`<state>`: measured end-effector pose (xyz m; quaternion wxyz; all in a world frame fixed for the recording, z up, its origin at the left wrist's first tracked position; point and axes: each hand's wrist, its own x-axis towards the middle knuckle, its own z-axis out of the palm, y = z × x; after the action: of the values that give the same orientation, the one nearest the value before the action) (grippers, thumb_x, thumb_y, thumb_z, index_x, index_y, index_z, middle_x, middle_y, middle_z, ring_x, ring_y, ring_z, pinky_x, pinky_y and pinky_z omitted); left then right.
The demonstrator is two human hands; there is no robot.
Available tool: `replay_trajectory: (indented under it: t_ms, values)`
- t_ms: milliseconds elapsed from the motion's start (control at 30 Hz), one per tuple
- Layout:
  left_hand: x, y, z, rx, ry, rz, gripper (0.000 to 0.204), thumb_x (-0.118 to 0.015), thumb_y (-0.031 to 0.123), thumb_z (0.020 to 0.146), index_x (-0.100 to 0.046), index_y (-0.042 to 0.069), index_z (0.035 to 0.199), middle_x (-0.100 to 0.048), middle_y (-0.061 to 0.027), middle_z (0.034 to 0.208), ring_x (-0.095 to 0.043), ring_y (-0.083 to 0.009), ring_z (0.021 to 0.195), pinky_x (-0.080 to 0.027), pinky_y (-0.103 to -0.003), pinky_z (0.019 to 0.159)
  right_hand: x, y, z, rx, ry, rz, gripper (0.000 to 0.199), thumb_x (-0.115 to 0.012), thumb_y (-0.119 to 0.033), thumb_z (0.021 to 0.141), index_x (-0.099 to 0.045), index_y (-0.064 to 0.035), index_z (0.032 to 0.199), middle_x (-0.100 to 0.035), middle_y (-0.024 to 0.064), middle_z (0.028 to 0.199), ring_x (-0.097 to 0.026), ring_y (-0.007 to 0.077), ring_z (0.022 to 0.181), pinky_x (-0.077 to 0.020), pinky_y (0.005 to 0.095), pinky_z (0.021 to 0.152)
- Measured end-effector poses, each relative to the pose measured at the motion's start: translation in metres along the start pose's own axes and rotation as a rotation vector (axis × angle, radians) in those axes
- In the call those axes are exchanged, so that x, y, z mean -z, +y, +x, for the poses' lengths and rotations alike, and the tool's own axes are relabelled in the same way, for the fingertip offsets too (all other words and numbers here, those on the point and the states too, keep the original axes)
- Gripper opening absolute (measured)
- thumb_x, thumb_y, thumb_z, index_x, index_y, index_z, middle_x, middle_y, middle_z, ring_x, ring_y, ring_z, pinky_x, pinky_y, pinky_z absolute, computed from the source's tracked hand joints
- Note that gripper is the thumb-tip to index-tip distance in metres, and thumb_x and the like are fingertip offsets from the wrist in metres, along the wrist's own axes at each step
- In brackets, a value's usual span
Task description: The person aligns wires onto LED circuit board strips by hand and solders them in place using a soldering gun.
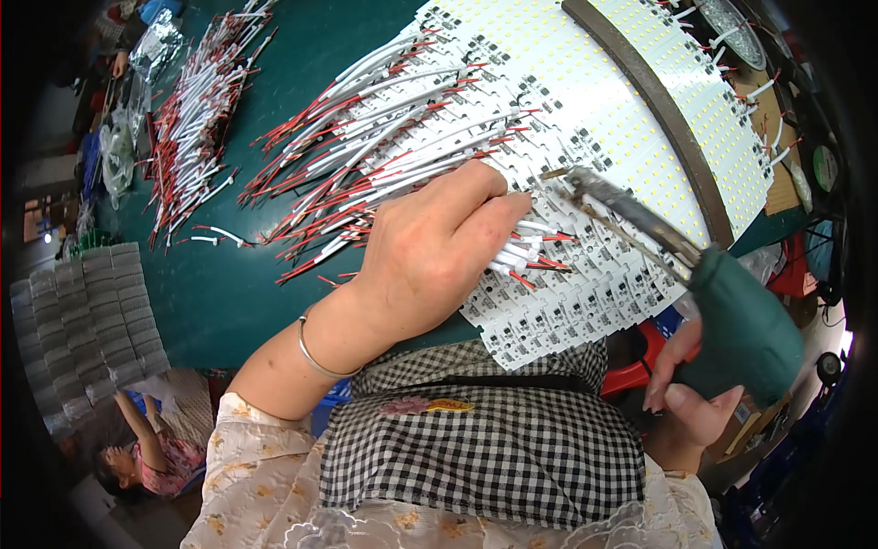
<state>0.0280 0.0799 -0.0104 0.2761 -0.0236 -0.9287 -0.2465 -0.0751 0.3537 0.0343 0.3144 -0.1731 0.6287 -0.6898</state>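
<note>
My left hand (434, 242) is closed, thumb and fingers pinched together over the white LED circuit boards (521, 325). White-sleeved wires with red and black ends (535, 252) come out beneath it; a wire seems to be in the pinch, though its hold is mostly hidden. In my right hand (690, 393) is a green-handled soldering gun (745, 325), with the fingers wrapped round the grip. The dark, worn tip of the gun reaches left over the boards, a short way from my left fingertips. Many similar wires (366, 137) lie in rows across the boards' left side.
A dark curved bar (658, 101) lies across the boards. Loose wires (197, 128) are piled on the green table (302, 37) at the left. Beyond the left edge stand stacked grey bundles (87, 325) and another person (151, 453). A clear-wrapped roll (732, 27) sits far right.
</note>
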Motion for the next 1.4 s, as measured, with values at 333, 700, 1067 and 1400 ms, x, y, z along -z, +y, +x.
replay_trajectory:
  t_ms: [333, 700, 1067, 1400]
  values:
    - [-0.001, 0.002, 0.001, 0.015, 0.024, 0.004, 0.039, -0.068, -0.005, 0.060, -0.067, 0.001, 0.098, -0.062, -0.0119, 0.083, -0.063, -0.0244, 0.069, -0.050, -0.030, 0.054, 0.014, -0.007, -0.011, -0.018, 0.011, 0.124, 0.069, -0.075, -0.011, 0.069, -0.041, 0.0201, 0.120, -0.058, 0.0208, 0.082, -0.056, 0.0177, 0.051, -0.0473, 0.0243, 0.041]
    - [-0.001, -0.001, 0.002, 0.072, -0.053, -0.140, 0.036, -0.071, -0.006, 0.060, -0.068, 0.002, 0.095, -0.063, -0.0106, 0.085, -0.064, -0.0233, 0.073, -0.051, -0.029, 0.059, 0.017, 0.006, -0.022, -0.031, 0.010, 0.057, 0.064, -0.075, -0.014, 0.071, -0.041, 0.0153, 0.117, -0.057, 0.0168, 0.067, -0.052, 0.0156, 0.044, -0.0455, 0.0237, 0.039]
    - [-0.002, -0.004, 0.002, 0.039, -0.022, -0.163, 0.039, -0.066, -0.007, 0.056, -0.068, 0.002, 0.094, -0.062, -0.0112, 0.084, -0.063, -0.0239, 0.073, -0.052, -0.030, 0.060, -0.002, 0.010, -0.024, -0.014, 0.095, -0.024, 0.062, -0.078, -0.015, 0.071, -0.045, 0.0131, 0.116, -0.058, 0.0172, 0.070, -0.051, 0.0159, 0.047, -0.0446, 0.0239, 0.041]
    - [-0.005, -0.005, 0.004, -0.068, 0.007, -0.076, 0.026, -0.064, -0.003, 0.064, -0.065, 0.002, 0.090, -0.061, -0.0089, 0.081, -0.062, -0.0226, 0.067, -0.050, -0.031, 0.052, 0.015, 0.004, -0.025, -0.022, 0.006, -0.056, 0.060, -0.075, -0.015, 0.072, -0.043, 0.0131, 0.115, -0.054, 0.0101, 0.064, -0.051, 0.0153, 0.046, -0.0468, 0.0261, 0.042]
